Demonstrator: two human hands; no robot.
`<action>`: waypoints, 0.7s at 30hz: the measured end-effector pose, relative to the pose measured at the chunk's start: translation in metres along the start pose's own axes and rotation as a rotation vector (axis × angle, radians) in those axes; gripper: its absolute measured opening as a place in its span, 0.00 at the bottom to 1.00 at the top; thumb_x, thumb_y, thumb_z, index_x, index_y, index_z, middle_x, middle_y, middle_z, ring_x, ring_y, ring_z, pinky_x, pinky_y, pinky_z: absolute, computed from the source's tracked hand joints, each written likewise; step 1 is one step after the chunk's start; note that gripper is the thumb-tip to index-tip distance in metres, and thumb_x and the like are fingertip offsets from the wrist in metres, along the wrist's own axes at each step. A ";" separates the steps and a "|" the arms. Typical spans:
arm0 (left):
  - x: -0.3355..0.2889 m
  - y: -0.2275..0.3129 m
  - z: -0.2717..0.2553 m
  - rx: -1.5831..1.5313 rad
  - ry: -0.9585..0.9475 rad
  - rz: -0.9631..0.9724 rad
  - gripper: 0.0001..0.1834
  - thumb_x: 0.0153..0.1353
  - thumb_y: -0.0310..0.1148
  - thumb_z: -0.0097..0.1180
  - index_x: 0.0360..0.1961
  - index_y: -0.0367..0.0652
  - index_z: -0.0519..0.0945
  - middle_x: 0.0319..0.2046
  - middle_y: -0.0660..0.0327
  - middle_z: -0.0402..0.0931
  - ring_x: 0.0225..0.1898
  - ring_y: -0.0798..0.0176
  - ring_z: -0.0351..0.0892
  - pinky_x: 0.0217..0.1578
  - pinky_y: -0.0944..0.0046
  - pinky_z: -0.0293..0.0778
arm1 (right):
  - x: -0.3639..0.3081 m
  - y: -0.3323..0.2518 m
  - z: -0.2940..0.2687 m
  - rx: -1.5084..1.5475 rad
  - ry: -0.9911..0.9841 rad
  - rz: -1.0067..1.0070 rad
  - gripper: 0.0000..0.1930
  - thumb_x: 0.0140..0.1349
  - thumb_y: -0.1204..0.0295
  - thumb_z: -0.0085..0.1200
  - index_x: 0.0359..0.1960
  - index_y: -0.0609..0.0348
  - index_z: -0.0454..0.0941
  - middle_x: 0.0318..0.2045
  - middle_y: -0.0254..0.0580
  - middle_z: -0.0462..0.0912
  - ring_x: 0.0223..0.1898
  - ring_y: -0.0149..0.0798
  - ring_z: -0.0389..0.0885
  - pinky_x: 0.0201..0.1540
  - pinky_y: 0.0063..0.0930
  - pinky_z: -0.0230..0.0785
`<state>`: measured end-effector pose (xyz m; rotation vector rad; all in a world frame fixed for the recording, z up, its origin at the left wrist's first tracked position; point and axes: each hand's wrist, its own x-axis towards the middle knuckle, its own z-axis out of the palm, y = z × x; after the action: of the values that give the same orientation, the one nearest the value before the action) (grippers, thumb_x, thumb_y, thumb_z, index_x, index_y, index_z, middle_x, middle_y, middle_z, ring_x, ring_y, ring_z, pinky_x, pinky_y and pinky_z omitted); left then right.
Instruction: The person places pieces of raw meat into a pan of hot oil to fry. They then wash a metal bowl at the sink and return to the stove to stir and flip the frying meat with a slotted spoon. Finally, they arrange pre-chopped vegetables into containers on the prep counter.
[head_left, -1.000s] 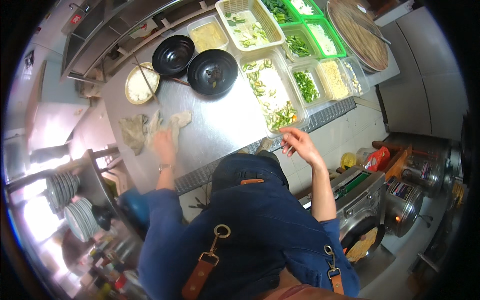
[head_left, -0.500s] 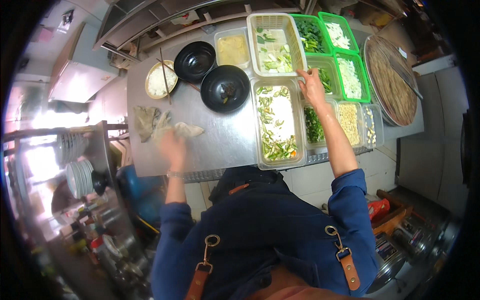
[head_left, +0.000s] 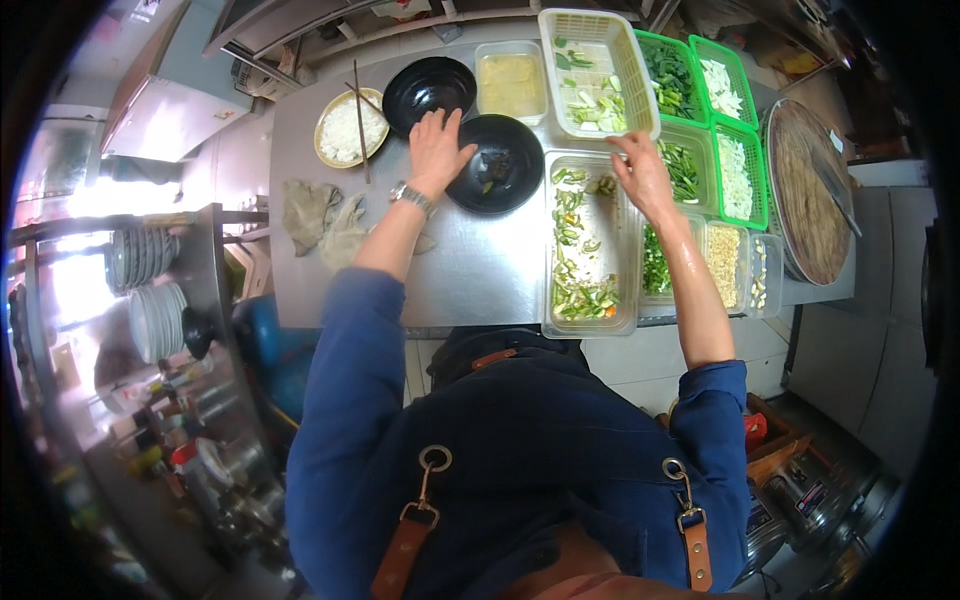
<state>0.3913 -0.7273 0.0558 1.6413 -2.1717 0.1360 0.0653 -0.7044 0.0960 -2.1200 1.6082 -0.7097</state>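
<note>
My left hand point(head_left: 437, 150) has its fingers spread over the near rim of the far black bowl point(head_left: 440, 82); contact is unclear. Beside it, the nearer black bowl point(head_left: 513, 178) holds a small dark clump. My right hand point(head_left: 642, 178) hovers at the near corner of a cream plastic basket point(head_left: 648, 95) with cut greens in it. Its thumb and fingers are apart, with nothing visible between them. Below these fingertips, a clear tub point(head_left: 622, 250) contains sliced green peppers point(head_left: 570, 290) and a brownish clump point(head_left: 605, 185).
A bowl of white rice point(head_left: 352, 130) with chopsticks point(head_left: 361, 125) across it and crumpled cloths point(head_left: 310, 212) lie left. Green baskets point(head_left: 765, 180) and tubs of chopped vegetables stand right, before a round chopping board point(head_left: 800, 190) with a cleaver point(head_left: 835, 185). A plate rack point(head_left: 218, 250) adjoins the table.
My left hand has left the cloths and moved up and right to the black bowls. My right hand stays near the basket's corner. The view has shifted slightly.
</note>
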 end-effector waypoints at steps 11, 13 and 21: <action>-0.015 -0.042 0.007 -0.097 0.023 -0.011 0.12 0.46 0.34 0.62 0.35 0.47 0.80 0.32 0.63 0.78 0.38 0.61 0.74 0.40 0.60 0.61 | 0.062 -0.069 0.087 -0.121 -0.190 0.004 0.16 0.56 0.71 0.51 0.47 0.57 0.73 0.41 0.52 0.73 0.42 0.54 0.74 0.44 0.42 0.68; -0.020 -0.048 0.004 -0.145 0.030 -0.015 0.12 0.46 0.33 0.62 0.34 0.46 0.80 0.33 0.64 0.77 0.39 0.62 0.74 0.42 0.60 0.61 | 0.067 -0.071 0.096 -0.136 -0.201 0.020 0.17 0.56 0.71 0.50 0.49 0.59 0.72 0.41 0.52 0.74 0.42 0.53 0.75 0.44 0.40 0.68; -0.025 -0.073 -0.004 -0.214 0.031 0.018 0.11 0.45 0.34 0.63 0.32 0.47 0.80 0.33 0.66 0.76 0.40 0.63 0.73 0.44 0.60 0.62 | 0.064 -0.092 0.120 -0.022 -0.323 -0.031 0.15 0.57 0.73 0.49 0.47 0.60 0.73 0.40 0.54 0.74 0.39 0.55 0.75 0.43 0.41 0.68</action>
<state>0.4664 -0.7255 0.0377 1.4907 -2.0975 -0.0636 0.2226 -0.7415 0.0640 -2.1481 1.4162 -0.3359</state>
